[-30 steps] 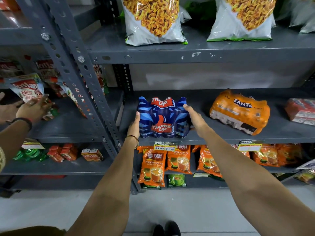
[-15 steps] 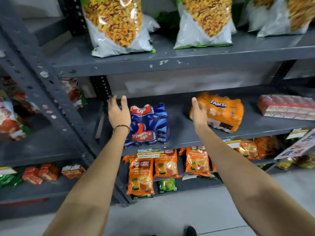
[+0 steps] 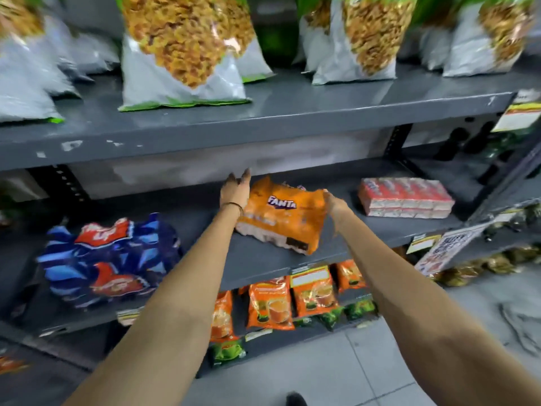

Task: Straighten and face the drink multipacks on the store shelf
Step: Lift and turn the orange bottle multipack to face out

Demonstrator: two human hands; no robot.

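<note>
An orange Fanta multipack (image 3: 281, 221) lies skewed on the grey middle shelf (image 3: 257, 263), its near corner pointing at the shelf's front edge. My left hand (image 3: 234, 190) is against the pack's left end, fingers spread and pointing up. My right hand (image 3: 333, 203) grips the pack's upper right edge. A blue and red Thums Up multipack (image 3: 108, 259) stands at the left of the same shelf, label facing out, untouched. To the right lies a red multipack (image 3: 407, 197), set further back.
Large snack bags (image 3: 187, 48) fill the shelf above, which overhangs the working shelf closely. Orange tea pouches (image 3: 269, 303) hang on the shelf below. Paper price tags (image 3: 424, 243) stick out at the front edge on the right. A shelf upright (image 3: 524, 159) stands far right.
Both hands have left the Thums Up pack and moved right to the Fanta pack, one at each end. The view has swung right and closer.
</note>
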